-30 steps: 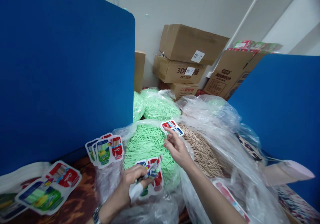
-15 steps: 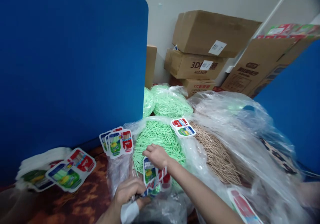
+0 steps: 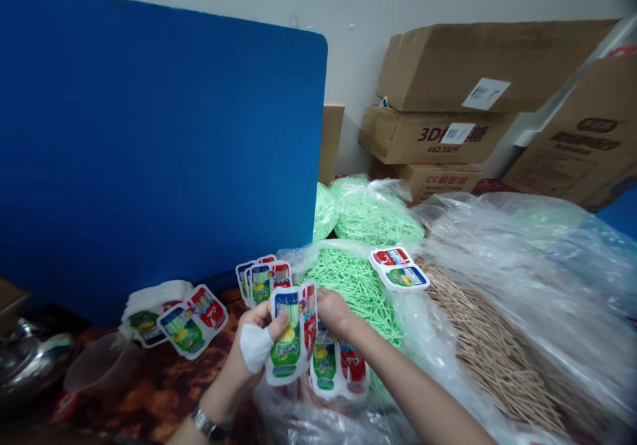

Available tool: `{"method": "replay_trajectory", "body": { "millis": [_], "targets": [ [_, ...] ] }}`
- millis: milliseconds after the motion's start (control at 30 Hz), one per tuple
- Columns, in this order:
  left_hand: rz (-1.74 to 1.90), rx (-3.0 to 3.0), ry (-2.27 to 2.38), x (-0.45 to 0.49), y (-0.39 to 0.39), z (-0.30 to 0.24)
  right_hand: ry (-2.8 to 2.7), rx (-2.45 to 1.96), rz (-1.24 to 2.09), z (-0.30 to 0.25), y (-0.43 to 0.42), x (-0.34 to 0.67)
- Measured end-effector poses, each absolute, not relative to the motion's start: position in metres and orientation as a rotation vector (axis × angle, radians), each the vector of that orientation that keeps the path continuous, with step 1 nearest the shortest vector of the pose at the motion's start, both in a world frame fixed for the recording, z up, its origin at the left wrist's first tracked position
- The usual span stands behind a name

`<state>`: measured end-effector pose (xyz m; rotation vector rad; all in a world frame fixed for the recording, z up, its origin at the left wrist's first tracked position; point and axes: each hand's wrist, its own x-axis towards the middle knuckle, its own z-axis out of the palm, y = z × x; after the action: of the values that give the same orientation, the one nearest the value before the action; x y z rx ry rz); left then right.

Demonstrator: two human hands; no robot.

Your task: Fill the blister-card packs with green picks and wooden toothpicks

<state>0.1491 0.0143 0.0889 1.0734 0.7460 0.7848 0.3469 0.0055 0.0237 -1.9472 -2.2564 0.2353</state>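
My left hand [image 3: 256,342], with a white wrap around the thumb base, grips a Sprite-and-Cola printed pack [image 3: 288,342] upright, thumb on its front. Green sticks show in the pack's window. My right hand [image 3: 332,312] is at the pack's right edge, fingers drawn together; the pack hides its fingertips, so what they hold cannot be made out. Behind it lie loose thin green sticks [image 3: 343,272] in an open clear plastic bag. Another printed pack [image 3: 338,369] lies below my right hand on the plastic.
More printed packs lie at the left [image 3: 194,322] and beside the green sticks [image 3: 261,279]. One pack [image 3: 401,269] rests between the green sticks and brown sticks [image 3: 488,332]. A blue partition [image 3: 164,140] stands at left, cardboard boxes [image 3: 448,133] at back right, a metal pot [image 3: 30,359] at far left.
My left hand has raised and turned the pack so its front faces me. My right hand has come from over the green sticks to the pack's edge. The view has swung left.
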Motion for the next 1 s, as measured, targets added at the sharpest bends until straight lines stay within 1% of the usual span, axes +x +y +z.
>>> {"method": "replay_trajectory", "body": {
  "millis": [67,133,233,300,367,433,567,833,1000],
  "targets": [
    [0.762,1.058,0.708,0.153,0.017,0.094,-2.15,-1.951,0.192,0.034,-0.001,0.36],
    [0.755,1.104,0.68,0.157,0.02,0.096,-1.898,-1.861,0.193,0.053,-0.011,0.371],
    [0.76,1.316,0.675,0.163,0.022,0.096,-1.275,-1.463,0.292,0.094,-0.03,0.376],
    [0.742,1.517,0.689,0.169,0.022,0.095,-1.058,-1.256,0.315,0.122,-0.045,0.372],
    [0.717,1.679,0.686,0.177,0.021,0.094,-1.054,-1.142,0.346,0.141,-0.059,0.364],
    [0.696,1.771,0.672,0.183,0.02,0.093,-1.147,-1.081,0.376,0.149,-0.068,0.358],
    [0.666,1.829,0.662,0.193,0.02,0.093,-1.287,-1.085,0.355,0.143,-0.074,0.358],
    [0.606,1.814,0.621,0.198,0.024,0.093,-1.351,-1.195,0.276,0.13,-0.066,0.36],
    [0.627,1.746,0.602,0.198,0.024,0.091,-1.391,-1.276,0.128,0.132,-0.064,0.344]
  ]
}}
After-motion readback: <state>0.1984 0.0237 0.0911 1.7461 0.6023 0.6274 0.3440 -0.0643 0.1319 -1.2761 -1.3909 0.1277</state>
